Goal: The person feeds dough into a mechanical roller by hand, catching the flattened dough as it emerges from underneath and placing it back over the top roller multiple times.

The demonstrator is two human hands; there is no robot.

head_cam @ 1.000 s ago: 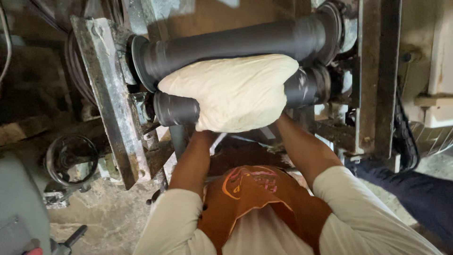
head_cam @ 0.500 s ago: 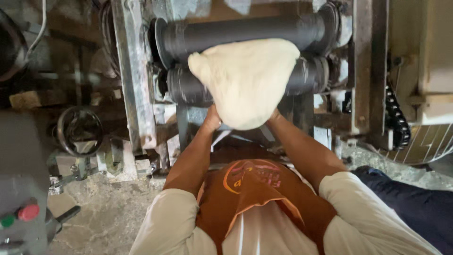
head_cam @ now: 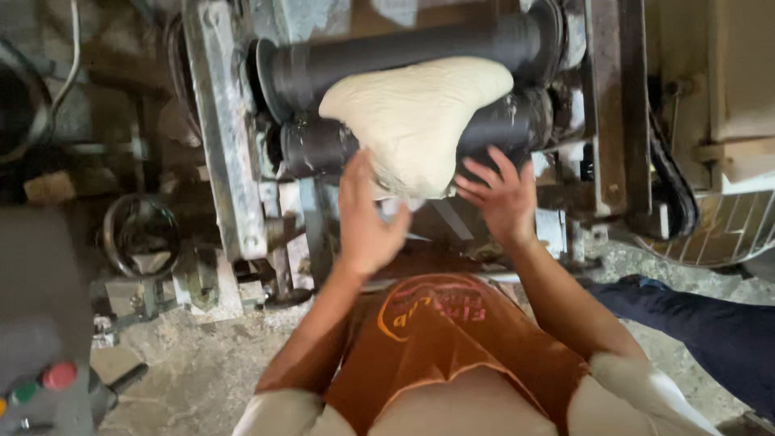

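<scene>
Below two dark rollers [head_cam: 404, 56], pale dough slab [head_cam: 416, 121], flanked by open left hand [head_cam: 367, 218] and open right hand [head_cam: 499, 198].

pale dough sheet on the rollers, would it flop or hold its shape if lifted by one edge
The pale, thick dough sheet would probably flop: it drapes over the lower dark metal roller and sags below it. It looks dense, so likely heavy for its size. The left hand and right hand are open near its hanging edge, suggesting it needs broad support.
</scene>
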